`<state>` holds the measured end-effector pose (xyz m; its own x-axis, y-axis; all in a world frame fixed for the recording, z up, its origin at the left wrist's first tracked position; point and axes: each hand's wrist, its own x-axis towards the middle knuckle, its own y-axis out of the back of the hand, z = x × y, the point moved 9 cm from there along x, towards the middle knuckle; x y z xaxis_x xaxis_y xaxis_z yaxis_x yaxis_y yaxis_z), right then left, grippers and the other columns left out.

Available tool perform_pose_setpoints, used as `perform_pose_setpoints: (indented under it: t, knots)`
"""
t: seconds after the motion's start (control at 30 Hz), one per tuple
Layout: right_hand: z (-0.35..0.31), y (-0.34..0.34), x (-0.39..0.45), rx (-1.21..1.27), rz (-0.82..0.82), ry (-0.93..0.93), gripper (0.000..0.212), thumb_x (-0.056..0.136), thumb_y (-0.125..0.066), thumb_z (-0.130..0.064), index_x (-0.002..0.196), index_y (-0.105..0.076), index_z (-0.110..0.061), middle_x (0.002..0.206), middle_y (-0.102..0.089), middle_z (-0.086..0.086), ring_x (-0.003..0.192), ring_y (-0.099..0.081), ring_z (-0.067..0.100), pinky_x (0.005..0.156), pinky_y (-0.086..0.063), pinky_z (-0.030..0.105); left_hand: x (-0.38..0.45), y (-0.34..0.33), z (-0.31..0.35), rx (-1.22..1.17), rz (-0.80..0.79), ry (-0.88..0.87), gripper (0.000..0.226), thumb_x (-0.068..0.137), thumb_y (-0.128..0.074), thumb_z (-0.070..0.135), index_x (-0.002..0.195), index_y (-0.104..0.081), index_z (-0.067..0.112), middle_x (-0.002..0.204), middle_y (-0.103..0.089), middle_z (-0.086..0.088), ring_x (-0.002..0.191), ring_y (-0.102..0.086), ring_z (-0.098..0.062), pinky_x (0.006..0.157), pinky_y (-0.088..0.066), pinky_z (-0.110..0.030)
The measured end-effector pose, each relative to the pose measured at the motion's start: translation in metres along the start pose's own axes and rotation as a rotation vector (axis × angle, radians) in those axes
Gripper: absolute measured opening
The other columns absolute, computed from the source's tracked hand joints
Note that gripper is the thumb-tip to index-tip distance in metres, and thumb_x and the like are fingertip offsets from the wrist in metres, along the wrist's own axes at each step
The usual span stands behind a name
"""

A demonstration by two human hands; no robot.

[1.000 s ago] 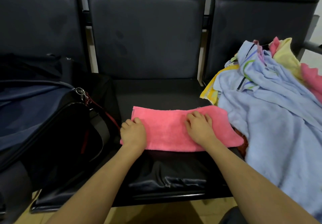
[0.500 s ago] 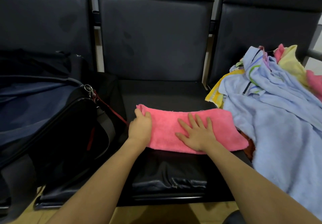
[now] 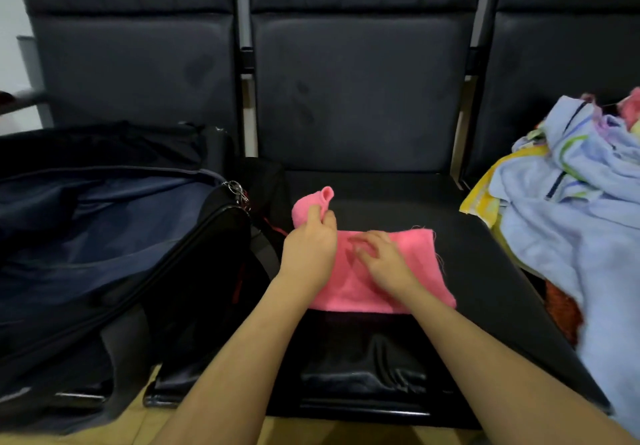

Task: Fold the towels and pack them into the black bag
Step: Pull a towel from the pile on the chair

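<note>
A pink towel (image 3: 415,271) lies folded on the middle black seat (image 3: 467,236). My left hand (image 3: 308,250) pinches the towel's left end and lifts it off the seat, so a pink flap sticks up above the fingers. My right hand (image 3: 384,261) rests on the towel's middle with its fingers loosely bent, slightly blurred. The black bag (image 3: 194,271) stands open on the left seat, its dark blue lining showing. A heap of unfolded towels (image 3: 571,209), mostly light blue with yellow and pink, fills the right seat.
The row of black padded seats has tall backrests (image 3: 360,91) behind. The bag's zip pull and red strap (image 3: 239,191) hang beside the pink towel. An orange cloth (image 3: 561,309) peeks from under the blue heap. Tan floor shows below the seat edge.
My left hand has lifted the towel's left end and brought it toward the right. My right hand has shifted left onto the middle. The camera view has swung left, showing more of the bag.
</note>
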<state>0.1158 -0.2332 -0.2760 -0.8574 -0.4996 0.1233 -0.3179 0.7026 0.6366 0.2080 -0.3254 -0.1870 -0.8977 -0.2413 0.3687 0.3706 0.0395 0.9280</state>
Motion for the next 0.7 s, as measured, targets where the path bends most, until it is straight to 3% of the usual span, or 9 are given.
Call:
perform_pose_setpoints:
  t: [0.07,0.1,0.17,0.27,0.37,0.47,0.6,0.7]
  knots:
    - [0.006,0.035,-0.008,-0.199,0.143,-0.03,0.022,0.093,-0.053,-0.02,0.11,-0.066,-0.017,0.113,-0.058,0.004,0.112,-0.051,0.021,0.098,-0.036,0.035,0.003,-0.017,0.011,-0.212,-0.117,0.06,0.042,0.093,-0.038,0.001,0.135,-0.04,0.007,0.135,-0.035,-0.011,0.079,-0.052,-0.031,0.06,-0.037,-0.036]
    - [0.01,0.052,-0.013,-0.267,0.186,-0.068,0.019,0.093,-0.051,-0.019,0.103,-0.067,-0.016,0.106,-0.061,0.004,0.106,-0.054,0.022,0.091,-0.035,0.033,0.005,-0.022,0.02,-0.325,-0.134,0.064,0.047,0.094,-0.034,0.0,0.139,-0.037,0.01,0.134,-0.035,-0.008,0.086,-0.051,-0.03,0.065,-0.04,-0.037]
    - [0.021,0.078,-0.023,-0.377,0.211,-0.159,0.019,0.094,-0.045,-0.02,0.094,-0.064,-0.015,0.098,-0.065,0.004,0.1,-0.058,0.025,0.087,-0.033,0.034,0.011,-0.028,0.041,-0.516,-0.102,0.032,0.055,0.093,-0.033,-0.003,0.145,-0.034,0.018,0.132,-0.037,-0.005,0.104,-0.051,-0.025,0.082,-0.042,-0.03]
    - [0.036,0.097,-0.035,-0.426,0.209,-0.236,0.024,0.098,-0.038,-0.023,0.1,-0.059,-0.011,0.1,-0.066,0.007,0.103,-0.057,0.029,0.093,-0.029,0.037,0.02,-0.039,0.069,-0.713,-0.089,0.012,0.053,0.093,-0.037,-0.003,0.141,-0.042,0.019,0.13,-0.044,-0.002,0.11,-0.049,-0.016,0.097,-0.035,-0.019]
    - [0.047,0.11,-0.041,-0.323,0.246,-0.299,0.031,0.101,-0.03,-0.028,0.099,-0.056,-0.01,0.101,-0.065,0.009,0.106,-0.055,0.031,0.095,-0.025,0.037,0.014,-0.051,0.106,-0.848,-0.213,-0.088,0.043,0.096,-0.043,0.008,0.139,-0.045,0.014,0.135,-0.05,-0.006,0.117,-0.051,-0.016,0.105,-0.037,-0.03]
    - [0.053,0.113,-0.041,-0.34,0.216,-0.361,0.041,0.101,-0.028,-0.036,0.102,-0.058,-0.009,0.106,-0.064,0.011,0.11,-0.054,0.031,0.098,-0.025,0.039,0.002,-0.071,0.117,-0.761,-0.391,-0.037,0.04,0.102,-0.036,0.016,0.139,-0.041,0.005,0.135,-0.052,-0.013,0.119,-0.052,-0.024,0.1,-0.039,-0.029]
    - [0.056,0.107,-0.038,-0.447,0.191,-0.36,0.035,0.096,-0.042,-0.042,0.105,-0.055,-0.011,0.103,-0.063,0.007,0.107,-0.056,0.029,0.097,-0.027,0.04,0.003,-0.074,0.068,-0.58,-0.184,0.238,0.04,0.097,-0.035,0.008,0.136,-0.045,0.011,0.132,-0.048,-0.011,0.119,-0.045,-0.027,0.098,-0.037,-0.031]
    - [0.033,0.11,-0.032,-0.68,0.277,-0.227,0.036,0.095,-0.047,-0.038,0.121,-0.048,-0.014,0.121,-0.052,0.007,0.114,-0.047,0.027,0.096,-0.031,0.04,0.002,-0.079,0.051,-0.292,-0.202,0.221,0.043,0.094,-0.034,0.01,0.135,-0.042,0.016,0.136,-0.039,-0.009,0.122,-0.036,-0.03,0.098,-0.034,-0.037]
